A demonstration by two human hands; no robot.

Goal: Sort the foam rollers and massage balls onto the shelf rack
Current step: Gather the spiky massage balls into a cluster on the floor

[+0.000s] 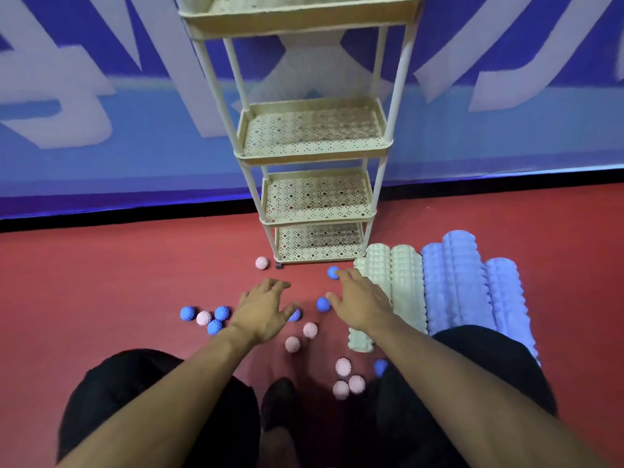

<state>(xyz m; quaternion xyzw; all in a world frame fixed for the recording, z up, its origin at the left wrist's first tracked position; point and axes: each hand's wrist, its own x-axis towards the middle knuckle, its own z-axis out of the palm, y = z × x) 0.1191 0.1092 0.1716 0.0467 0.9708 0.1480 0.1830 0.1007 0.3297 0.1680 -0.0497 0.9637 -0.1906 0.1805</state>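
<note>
Head view: left hand (265, 310) extended low over the red floor (101, 298), fingers spread, holding nothing; a blue massage ball (295, 315) sits partly hidden under its thumb side. Right hand (358, 304) likewise spread and empty, a blue ball (333, 272) at its fingertips, another (322, 304) beside its thumb. Green foam rollers (401, 288) and blue rollers (462, 285) lie right of it. Shelf rack (315, 197) stands beyond both hands, visible tiers unloaded.

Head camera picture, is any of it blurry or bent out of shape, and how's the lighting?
Head view: wide-angle bend splays the shelf rack posts; slight motion blur softens the left hand, right hand and the wall lettering; lighting is even and dim, with soft shadows under the hands and no glare.
</note>
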